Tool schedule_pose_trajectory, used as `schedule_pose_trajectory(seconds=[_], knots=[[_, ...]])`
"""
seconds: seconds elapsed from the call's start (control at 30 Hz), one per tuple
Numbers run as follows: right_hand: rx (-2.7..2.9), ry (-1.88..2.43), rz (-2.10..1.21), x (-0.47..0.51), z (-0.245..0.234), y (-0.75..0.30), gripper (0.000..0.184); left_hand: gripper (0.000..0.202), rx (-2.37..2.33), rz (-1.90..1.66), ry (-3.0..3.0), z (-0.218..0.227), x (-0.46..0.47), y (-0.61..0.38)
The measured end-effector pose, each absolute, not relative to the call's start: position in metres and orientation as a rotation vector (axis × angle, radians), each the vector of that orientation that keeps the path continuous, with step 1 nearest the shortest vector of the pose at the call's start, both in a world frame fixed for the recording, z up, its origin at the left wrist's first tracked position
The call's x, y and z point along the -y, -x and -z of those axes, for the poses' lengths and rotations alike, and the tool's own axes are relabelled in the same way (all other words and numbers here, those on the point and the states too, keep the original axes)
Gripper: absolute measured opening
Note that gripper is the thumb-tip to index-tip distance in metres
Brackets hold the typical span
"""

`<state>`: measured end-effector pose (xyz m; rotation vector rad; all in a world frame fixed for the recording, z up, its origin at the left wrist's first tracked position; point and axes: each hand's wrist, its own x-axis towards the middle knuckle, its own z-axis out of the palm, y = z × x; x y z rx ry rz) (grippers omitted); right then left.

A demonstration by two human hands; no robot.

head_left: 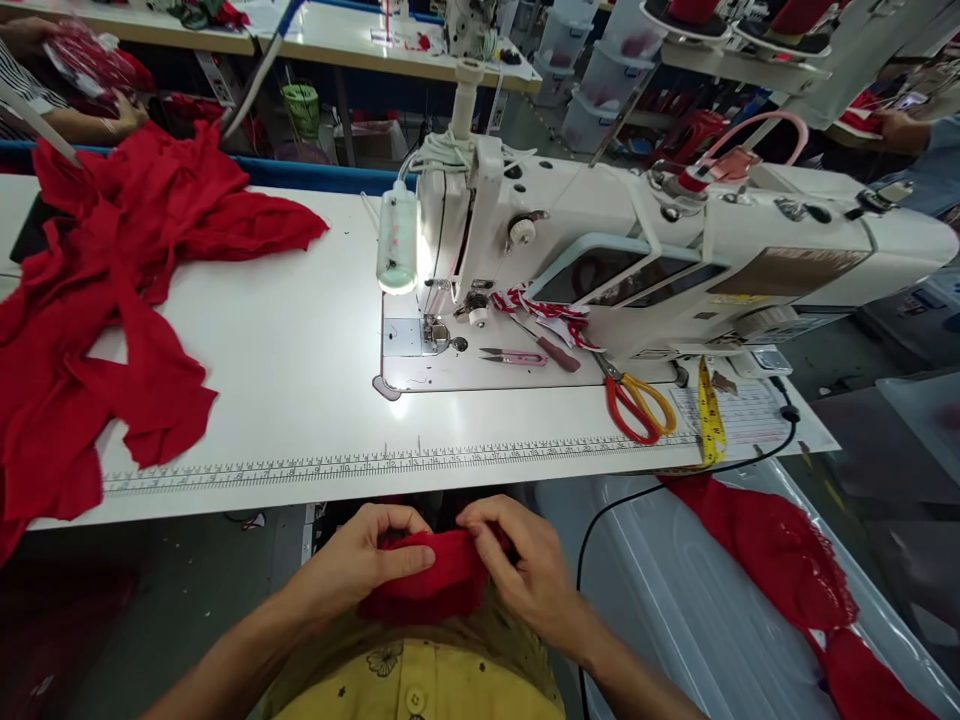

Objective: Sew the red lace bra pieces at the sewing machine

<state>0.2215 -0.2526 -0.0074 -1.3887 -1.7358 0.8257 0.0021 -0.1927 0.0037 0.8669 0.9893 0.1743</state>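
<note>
A small piece of red fabric [442, 580] is stretched between my two hands, just in front of the table's edge and above my lap. My left hand [382, 560] pinches its left side between thumb and fingers. On the other side, my right hand [517, 560] grips the upper right edge, fingers bent over it. Beyond the hands stands a white sewing machine [637, 250], its presser foot [435, 335] lit by a lamp [397, 240]. Thread snips [517, 357], a seam ripper-like tool with a brown handle [556, 352] and scissors [637, 405] lie by the machine.
Red garment pieces [135, 280] cover the table's left end. A printed ruler [300, 468] runs along its front edge. A yellow tape measure [710, 415] hangs at right, above a clear plastic bin [637, 600] with red cloth [780, 560]. A black cable [589, 560] droops there. A co-worker's hand [127, 115] shows far left.
</note>
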Motion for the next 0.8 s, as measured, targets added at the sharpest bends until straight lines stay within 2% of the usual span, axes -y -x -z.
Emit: schedule_pose_trajectory(seconds=[0.1,0.17,0.27,0.33,0.5,0.8], knots=[[1.594,1.573,-0.708,0.253,0.005,-0.229,0.023,0.035,-0.993,-0.157,-0.899,-0.009,0.191,-0.003],[1.612,1.541,-0.719,0.252,0.001,-0.232,0.025,0.034,-0.968,-0.146,-0.938,-0.013,0.189,-0.005],[1.792,1.323,-0.958,0.248,-0.004,-0.23,0.02,0.032,-0.925,-0.142,-0.995,-0.018,0.187,-0.008],[1.832,1.272,-1.121,0.246,-0.006,-0.226,0.031,0.032,-0.923,-0.156,-0.997,-0.019,0.186,-0.008],[1.678,1.298,-1.267,0.242,-0.004,-0.22,0.028,0.035,-0.973,-0.18,-0.947,-0.015,0.187,-0.007],[1.783,1.311,-0.987,0.245,0.0,-0.222,0.033,0.028,-0.971,-0.315,-1.123,-0.012,0.193,-0.016]])
